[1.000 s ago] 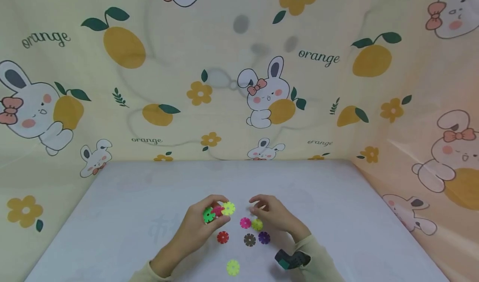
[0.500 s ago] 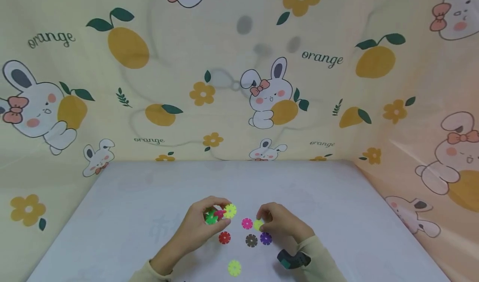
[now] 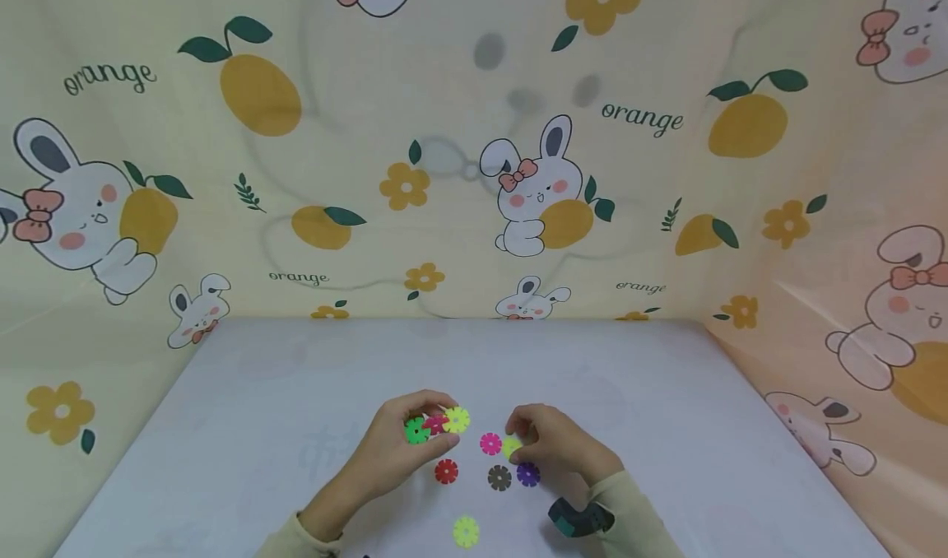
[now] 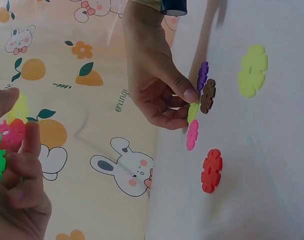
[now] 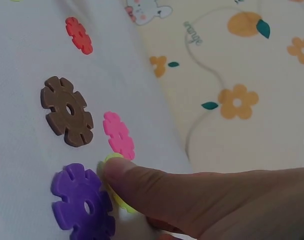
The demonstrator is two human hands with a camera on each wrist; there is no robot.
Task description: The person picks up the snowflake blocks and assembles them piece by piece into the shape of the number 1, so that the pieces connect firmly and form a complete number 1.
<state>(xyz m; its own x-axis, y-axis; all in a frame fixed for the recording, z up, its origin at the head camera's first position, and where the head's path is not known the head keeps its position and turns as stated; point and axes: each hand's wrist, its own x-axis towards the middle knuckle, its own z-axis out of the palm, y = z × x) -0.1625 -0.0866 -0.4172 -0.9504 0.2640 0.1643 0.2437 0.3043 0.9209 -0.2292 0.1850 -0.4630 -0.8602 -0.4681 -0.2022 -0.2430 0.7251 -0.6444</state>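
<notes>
My left hand point(image 3: 396, 443) holds three joined notched discs between thumb and fingers: a green disc point(image 3: 417, 430), a red-pink disc point(image 3: 435, 424) and a yellow disc point(image 3: 457, 420). With thumb and fingers, my right hand point(image 3: 563, 443) pinches the edge of a yellow-green disc point(image 3: 511, 447) at the tabletop; the thumb covers part of it in the right wrist view. Beside that disc lies a pink disc point(image 3: 490, 444). Nearer to me are a brown disc point(image 5: 66, 111) and a purple disc point(image 5: 84, 204).
A red disc point(image 3: 446, 471) lies on the white table point(image 3: 296, 377) below the left hand, and another yellow-green disc point(image 3: 466, 532) is close to the front edge. Patterned cloth point(image 3: 444, 72) stands behind and at both sides. A dark band point(image 3: 581, 518) is round the right wrist.
My right hand has moved down and slightly right onto the yellow-green disc and taken hold of its edge. The left hand keeps its joined discs, turned slightly.
</notes>
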